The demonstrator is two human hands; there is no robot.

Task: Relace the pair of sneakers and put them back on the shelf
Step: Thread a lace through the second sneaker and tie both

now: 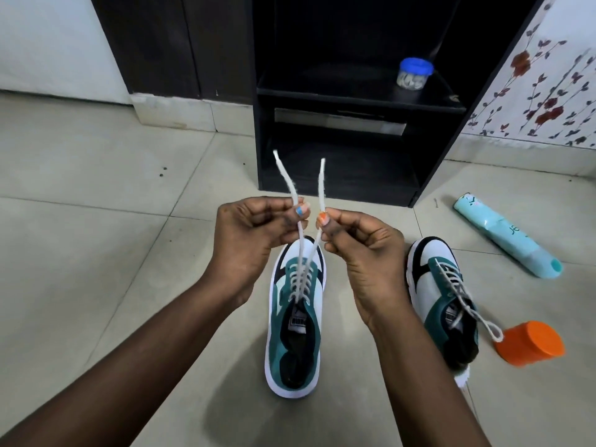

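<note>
A: Head view, status?
B: Near sneaker [295,321] is seen laced up to the top eyelets, bow not yet tied. It is stood on the floor [96,253], toe toward the shelf [351,101]. Second sneaker [443,298] is set just beside it to the right, laced, with a loop trailing off toward an orange cap [530,343]; whether it is tied cannot be told.

A: Left to do?
B: Judged: the bow on the near one, then both returned to the shelf.

A: Hands?
B: Both are raised over the toe, near each other. One lace end [287,179] is pinched by the left hand [254,227], the other lace end [322,185] by the right hand [358,243]; the remaining fingers are curled in. Lace tips are pointed up toward the shelf.
</note>
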